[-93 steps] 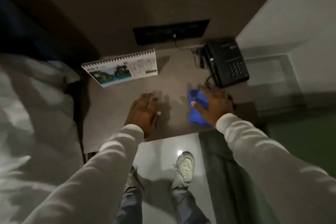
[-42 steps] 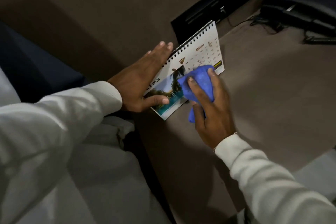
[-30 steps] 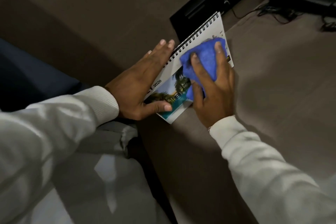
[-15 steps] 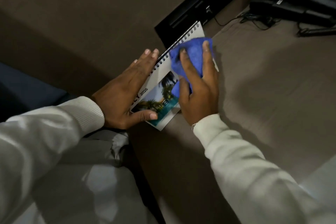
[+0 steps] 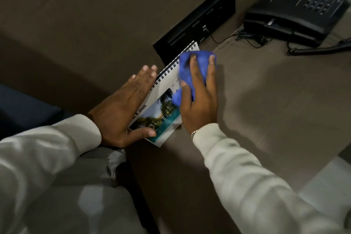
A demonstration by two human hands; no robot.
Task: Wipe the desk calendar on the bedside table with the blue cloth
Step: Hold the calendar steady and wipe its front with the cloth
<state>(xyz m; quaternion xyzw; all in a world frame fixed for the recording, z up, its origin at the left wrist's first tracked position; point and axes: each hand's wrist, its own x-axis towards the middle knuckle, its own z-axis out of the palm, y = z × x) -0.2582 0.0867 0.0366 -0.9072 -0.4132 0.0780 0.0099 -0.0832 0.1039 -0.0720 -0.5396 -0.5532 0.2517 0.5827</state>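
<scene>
a dim room, with a brown bedside table (image 5: 266, 110) set against a matching brown wall panel. a black recessed socket panel (image 5: 197, 21) sits in the wall just above the tabletop, and a thin cord runs from it across the surface. a black telephone (image 5: 296, 13) with a keypad stands at the far right corner, its coiled cord lying in front of it; there is small pale lettering on its top, too small to read. grey bedding (image 5: 66, 186) fills the lower left, beside the table's edge.

the desk calendar (image 5: 161, 108) stands at the table's left rear corner, spiral binding along its top edge, the page tilted toward the camera. its face shows a photo of palm trees by turquoise water, and "2026" is printed beside it; the month name is mostly hidden under the left hand, and the small print of the date grid is blurred.

the left hand (image 5: 123, 112) lies flat and spread against the calendar's left side, fingers extended along the binding end and the thumb pressed on the lower edge of the photo, steadying it. the right hand (image 5: 199, 100) presses the blue cloth (image 5: 195, 64) onto the upper right part of the page, fingers stretched over the bunched fabric and pinning it down, thumb tucked at its left side. both arms wear pale sleeves, and a metal bracelet (image 5: 194, 133) shows at the right wrist.
</scene>
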